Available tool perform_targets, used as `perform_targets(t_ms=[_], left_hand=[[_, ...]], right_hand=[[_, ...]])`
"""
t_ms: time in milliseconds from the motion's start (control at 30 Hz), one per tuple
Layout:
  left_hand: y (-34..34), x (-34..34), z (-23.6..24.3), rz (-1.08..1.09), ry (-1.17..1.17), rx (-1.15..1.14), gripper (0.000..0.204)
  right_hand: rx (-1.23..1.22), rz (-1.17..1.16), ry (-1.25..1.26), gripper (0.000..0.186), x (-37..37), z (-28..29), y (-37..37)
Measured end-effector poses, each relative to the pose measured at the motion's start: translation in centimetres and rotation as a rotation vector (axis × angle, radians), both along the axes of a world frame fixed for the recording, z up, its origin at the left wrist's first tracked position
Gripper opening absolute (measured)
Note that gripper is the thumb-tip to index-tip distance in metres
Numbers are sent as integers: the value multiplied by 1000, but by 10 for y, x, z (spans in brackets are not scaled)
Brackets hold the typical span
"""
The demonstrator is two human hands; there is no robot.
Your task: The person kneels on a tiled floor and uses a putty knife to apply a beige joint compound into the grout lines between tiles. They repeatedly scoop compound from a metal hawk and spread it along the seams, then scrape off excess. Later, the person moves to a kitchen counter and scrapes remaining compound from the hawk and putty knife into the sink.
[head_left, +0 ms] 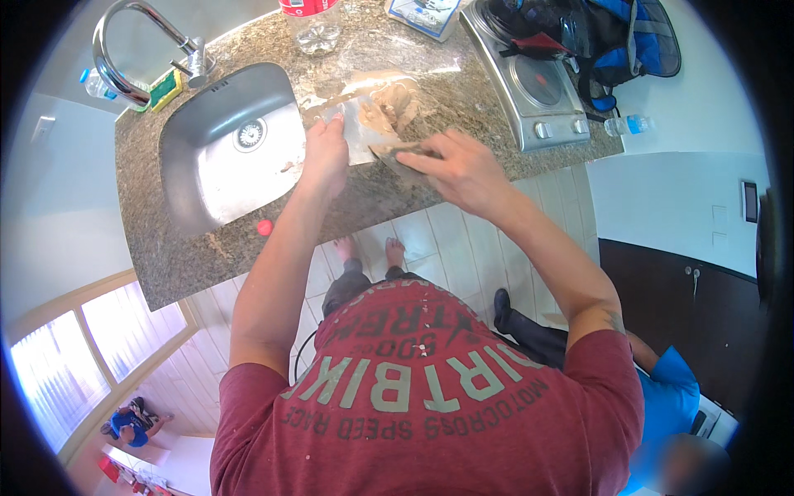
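Note:
My left hand (pixel 327 155) is closed on the edge of a pale, shiny flat sheet (pixel 357 134) at the counter's front edge, just right of the sink. Brown paste (pixel 392 107) lies in a smeared heap on and beyond this sheet. In my right hand (pixel 468 172) is a thin grey scraper (pixel 400 162), its blade smeared with brown and tilted toward the sheet. My right fingers press along the blade and hide its back part. Whether the pale sheet is plastic or metal I cannot tell.
The steel sink (pixel 186 178) with its tap (pixel 194 62) lies left. A red cap (pixel 265 227) sits near the front edge. Behind stand a large bottle (pixel 317 33) and a bag (pixel 423 15); right, a hotplate (pixel 538 103) and backpack (pixel 633 41). Someone in blue (pixel 670 388) is close behind right.

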State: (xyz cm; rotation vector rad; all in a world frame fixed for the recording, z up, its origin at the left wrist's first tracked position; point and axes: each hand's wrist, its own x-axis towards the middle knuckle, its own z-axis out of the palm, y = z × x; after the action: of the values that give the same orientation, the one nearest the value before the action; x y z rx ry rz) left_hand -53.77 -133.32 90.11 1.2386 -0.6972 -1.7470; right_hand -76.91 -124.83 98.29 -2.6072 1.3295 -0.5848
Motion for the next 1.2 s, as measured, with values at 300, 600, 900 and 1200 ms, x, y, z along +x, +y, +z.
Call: perform_targets(t_ms=[300, 600, 900, 1200], left_hand=[[27, 46, -3, -171, -471, -301, 39], [-87, 143, -39, -63, -812, -343, 42], [-138, 149, -26, -253, -719, -302, 44], [-79, 188, 6, -21, -404, -250, 36]], right_hand=[[256, -274, -46, 31, 2, -26, -105], [562, -457, -515, 37, -25, -25, -105], [666, -602, -979, 35, -55, -15, -97], [494, -488, -158, 33, 96, -40, -159]])
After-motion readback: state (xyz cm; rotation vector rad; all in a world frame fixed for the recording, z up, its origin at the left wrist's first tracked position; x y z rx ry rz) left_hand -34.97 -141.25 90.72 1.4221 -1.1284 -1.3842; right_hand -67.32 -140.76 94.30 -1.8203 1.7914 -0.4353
